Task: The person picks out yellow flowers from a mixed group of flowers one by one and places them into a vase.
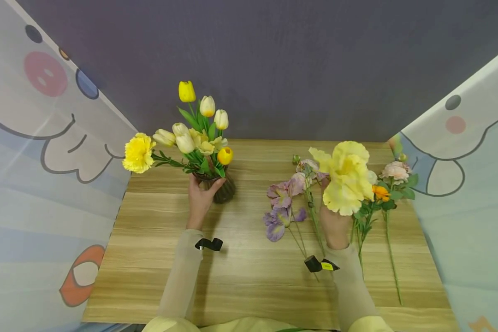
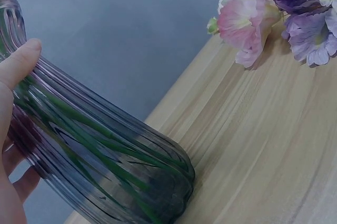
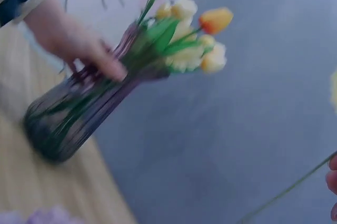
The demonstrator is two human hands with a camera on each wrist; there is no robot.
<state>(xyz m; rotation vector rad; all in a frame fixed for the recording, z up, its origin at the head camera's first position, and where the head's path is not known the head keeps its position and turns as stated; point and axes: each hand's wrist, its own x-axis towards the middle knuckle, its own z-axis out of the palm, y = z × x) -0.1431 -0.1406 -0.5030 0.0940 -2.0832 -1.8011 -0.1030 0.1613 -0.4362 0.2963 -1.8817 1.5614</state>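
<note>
My left hand (image 1: 200, 203) grips the ribbed glass vase (image 1: 225, 190) just below its rim, thumb on the near side. In the left wrist view green stems (image 2: 124, 168) stand inside the clear glass, its base at the tabletop. White and yellow tulips (image 1: 186, 143) and a yellow carnation (image 1: 138, 153) fan out of the vase's mouth. At the right, my right hand (image 1: 334, 226) holds a large pale yellow flower (image 1: 347, 179) by its stem; the bloom hides most of the fingers. That thin stem (image 3: 289, 188) extends from the fingertips (image 3: 332, 182) in the right wrist view.
Purple flowers (image 1: 277, 221) and a pale pink flower (image 1: 305, 177) lie left of my right hand. Right of it lie an orange flower (image 1: 381, 192) and a pink rose-like bloom (image 1: 396, 171) on long stems. A dark wall (image 1: 265, 69) rises behind the wooden table (image 1: 249, 295).
</note>
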